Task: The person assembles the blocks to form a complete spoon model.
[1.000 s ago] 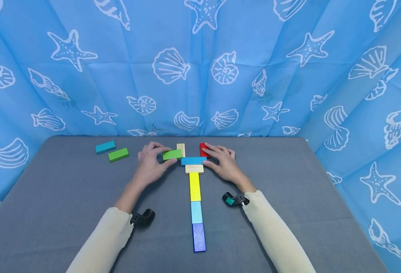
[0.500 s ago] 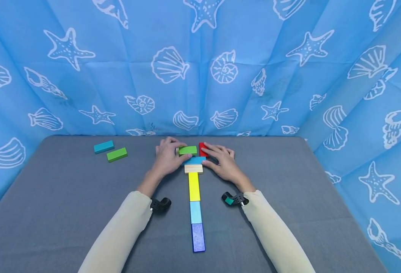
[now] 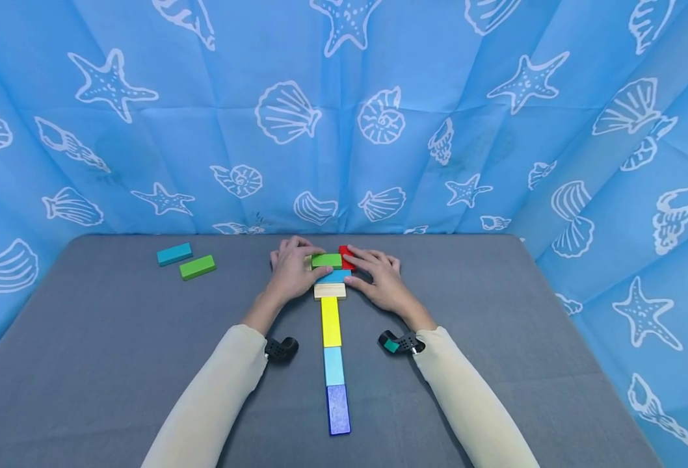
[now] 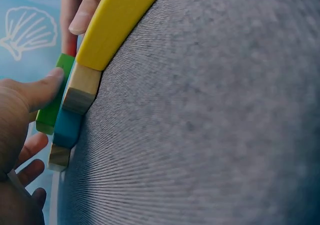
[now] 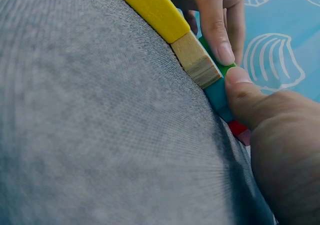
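Observation:
In the head view, my left hand [image 3: 292,270] pinches a green block [image 3: 326,261] between thumb and fingers, just behind a blue block [image 3: 333,277]. My right hand [image 3: 382,278] grips a red block [image 3: 346,257], fingers over its top, while the thumb touches the blue block's right end. A plain wooden block [image 3: 307,262] is mostly hidden beside my left fingers. In front of the blue block lies another wooden block [image 3: 329,291], followed by a yellow block [image 3: 331,322]. Whether the green block rests on the blocks around it, I cannot tell.
Nearer along the line lie a light blue block [image 3: 333,366] and a dark blue block [image 3: 338,409]. A loose teal block [image 3: 174,254] and a second green block [image 3: 198,267] sit at the back left. Behind the grey table [image 3: 145,351] hangs a blue curtain [image 3: 215,130].
My left hand has carried the green block rightward, from left of the wooden block to beside the red block, then slightly nearer. The right hand has stayed at the red block.

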The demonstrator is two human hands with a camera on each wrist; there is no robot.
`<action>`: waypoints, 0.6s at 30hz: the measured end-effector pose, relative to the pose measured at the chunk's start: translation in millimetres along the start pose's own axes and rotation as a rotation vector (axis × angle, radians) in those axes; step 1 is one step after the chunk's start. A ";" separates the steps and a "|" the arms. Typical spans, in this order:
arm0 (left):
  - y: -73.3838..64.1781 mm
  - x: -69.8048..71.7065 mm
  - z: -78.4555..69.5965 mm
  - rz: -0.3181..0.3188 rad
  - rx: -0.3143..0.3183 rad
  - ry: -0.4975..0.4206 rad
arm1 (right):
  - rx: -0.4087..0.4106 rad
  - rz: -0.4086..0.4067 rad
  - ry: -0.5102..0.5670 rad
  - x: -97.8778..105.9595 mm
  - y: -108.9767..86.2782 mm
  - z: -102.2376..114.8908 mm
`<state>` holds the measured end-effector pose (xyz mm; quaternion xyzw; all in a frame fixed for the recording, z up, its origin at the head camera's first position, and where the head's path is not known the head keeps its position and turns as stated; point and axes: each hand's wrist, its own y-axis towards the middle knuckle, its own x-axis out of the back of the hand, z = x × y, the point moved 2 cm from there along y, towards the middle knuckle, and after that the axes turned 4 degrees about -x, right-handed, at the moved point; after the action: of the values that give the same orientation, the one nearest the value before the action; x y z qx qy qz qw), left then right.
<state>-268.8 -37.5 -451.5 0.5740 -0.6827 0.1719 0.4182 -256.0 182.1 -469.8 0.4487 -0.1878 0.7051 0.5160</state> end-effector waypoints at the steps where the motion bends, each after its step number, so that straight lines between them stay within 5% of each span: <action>1: 0.4 0.0 -0.3 0.000 0.001 0.001 | 0.001 -0.001 0.001 0.0 0.0 0.1; 18: 2.0 -0.9 0.5 0.031 0.001 0.027 | -0.011 0.007 -0.008 1.0 -0.1 1.6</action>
<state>-270.9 -36.7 -452.0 0.5611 -0.6859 0.1865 0.4241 -255.3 181.5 -468.1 0.4481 -0.1950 0.7040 0.5153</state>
